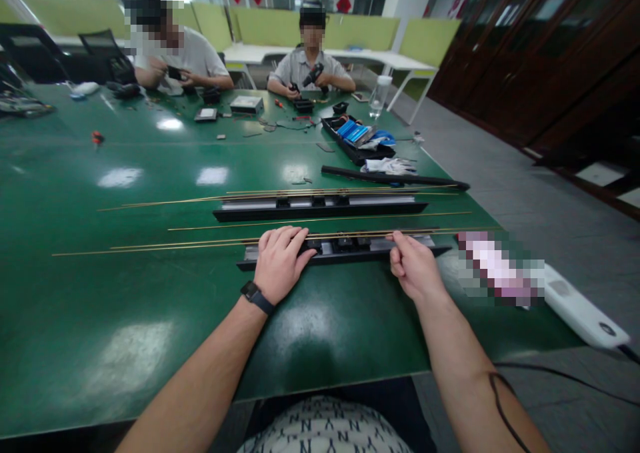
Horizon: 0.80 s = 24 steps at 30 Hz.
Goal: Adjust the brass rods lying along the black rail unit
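Note:
Lying across the table in front of me is a long black-and-silver rail (345, 255) with dark blocks in its channel. My left hand (283, 259) is draped over its left part, fingers on the far side and thumb on the near side, gripping it. Thin brass-coloured rods (165, 245) run along the top of the rail and pass by my left fingers. Toward the right end, my right hand (415, 263) is closed, its index finger and thumb pinched at a thin rod; the fingertips partly hide the contact.
A second rail (320, 207) with rods lies behind. Farther back are a black tube (390, 176), white gloves (389, 166), a black tray (350, 147) and a clear bottle (380, 98). A white device (580, 306) lies right. Two people sit across the table, one with a drill (313, 74).

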Tool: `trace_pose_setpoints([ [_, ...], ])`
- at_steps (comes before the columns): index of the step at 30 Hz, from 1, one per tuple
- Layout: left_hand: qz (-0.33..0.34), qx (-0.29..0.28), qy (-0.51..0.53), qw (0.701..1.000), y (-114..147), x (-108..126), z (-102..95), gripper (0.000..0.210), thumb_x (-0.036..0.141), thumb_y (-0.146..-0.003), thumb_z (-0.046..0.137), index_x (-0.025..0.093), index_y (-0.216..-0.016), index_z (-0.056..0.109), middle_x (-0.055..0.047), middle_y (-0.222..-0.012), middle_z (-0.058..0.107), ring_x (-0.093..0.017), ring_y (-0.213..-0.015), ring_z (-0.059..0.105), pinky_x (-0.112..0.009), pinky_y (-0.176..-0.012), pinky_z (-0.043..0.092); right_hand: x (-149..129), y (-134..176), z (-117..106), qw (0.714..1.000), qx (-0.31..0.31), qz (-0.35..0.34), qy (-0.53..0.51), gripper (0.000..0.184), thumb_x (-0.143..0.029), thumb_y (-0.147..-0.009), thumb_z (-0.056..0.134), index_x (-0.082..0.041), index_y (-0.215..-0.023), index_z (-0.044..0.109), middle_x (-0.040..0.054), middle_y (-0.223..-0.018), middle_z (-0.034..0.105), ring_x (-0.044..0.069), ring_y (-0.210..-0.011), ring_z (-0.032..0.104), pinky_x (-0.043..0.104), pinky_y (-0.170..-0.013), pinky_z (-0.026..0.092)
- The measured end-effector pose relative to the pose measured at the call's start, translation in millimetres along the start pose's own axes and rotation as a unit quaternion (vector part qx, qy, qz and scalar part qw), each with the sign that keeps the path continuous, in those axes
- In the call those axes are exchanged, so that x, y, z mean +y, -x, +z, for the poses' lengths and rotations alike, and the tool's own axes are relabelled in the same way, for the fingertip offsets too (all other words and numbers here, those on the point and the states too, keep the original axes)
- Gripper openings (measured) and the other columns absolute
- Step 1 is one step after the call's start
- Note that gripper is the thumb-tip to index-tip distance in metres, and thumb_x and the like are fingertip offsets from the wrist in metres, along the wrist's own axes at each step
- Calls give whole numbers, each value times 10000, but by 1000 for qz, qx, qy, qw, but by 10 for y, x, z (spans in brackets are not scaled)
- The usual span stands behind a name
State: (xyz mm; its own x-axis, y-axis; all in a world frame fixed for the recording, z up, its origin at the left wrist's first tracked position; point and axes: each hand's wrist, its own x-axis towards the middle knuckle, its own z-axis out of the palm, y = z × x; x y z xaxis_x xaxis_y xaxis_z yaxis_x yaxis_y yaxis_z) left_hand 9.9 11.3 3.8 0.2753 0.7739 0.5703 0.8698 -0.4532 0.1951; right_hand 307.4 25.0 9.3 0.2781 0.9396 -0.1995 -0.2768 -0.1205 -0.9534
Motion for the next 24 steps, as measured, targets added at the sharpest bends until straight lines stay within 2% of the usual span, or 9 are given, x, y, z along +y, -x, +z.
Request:
trace_pose_setpoints([
  [7, -3, -1, 6, 1000, -5, 4, -1, 405, 433, -1016, 598, 233, -1367, 631, -112, -1313, 713, -291, -1265, 613, -479, -1085, 386, 4, -2, -12, 999, 23, -12, -24, 396, -507, -771, 863, -187, -872, 652, -70, -472, 507, 41, -303, 328, 148, -302, 220],
  [12, -3, -3, 6, 1000, 4, -8, 10, 410, 428, -1014, 600, 240, -1377, 626, -116, -1315, 712, -294, -1273, 610, -482, -1088, 385, -6, 3, -5, 1000, -5, 7, -6, 420, -512, -758, 875, -172, -905, 677, -64, -466, 506, 41, -304, 332, 147, -303, 218],
  [17, -2, -5, 3, 1000, -3, 2, -3, 413, 448, -1018, 590, 228, -1365, 633, -116, -1313, 711, -288, -1259, 613, -470, -1082, 387, -7, 4, 1, 999, 19, -1, -32, 384, -504, -779, 852, -191, -887, 658, -75, -458, 496, 42, -297, 314, 148, -298, 220],
  [24, 2, 0, 0, 1000, 4, -3, 5, 415, 442, -1019, 594, 210, -1361, 631, -116, -1311, 712, -289, -1253, 615, -470, -1072, 391, -19, 13, 3, 1000, 2, 8, -18, 389, -497, -776, 860, -185, -894, 660, -67, -472, 514, 40, -295, 325, 147, -300, 215],
])
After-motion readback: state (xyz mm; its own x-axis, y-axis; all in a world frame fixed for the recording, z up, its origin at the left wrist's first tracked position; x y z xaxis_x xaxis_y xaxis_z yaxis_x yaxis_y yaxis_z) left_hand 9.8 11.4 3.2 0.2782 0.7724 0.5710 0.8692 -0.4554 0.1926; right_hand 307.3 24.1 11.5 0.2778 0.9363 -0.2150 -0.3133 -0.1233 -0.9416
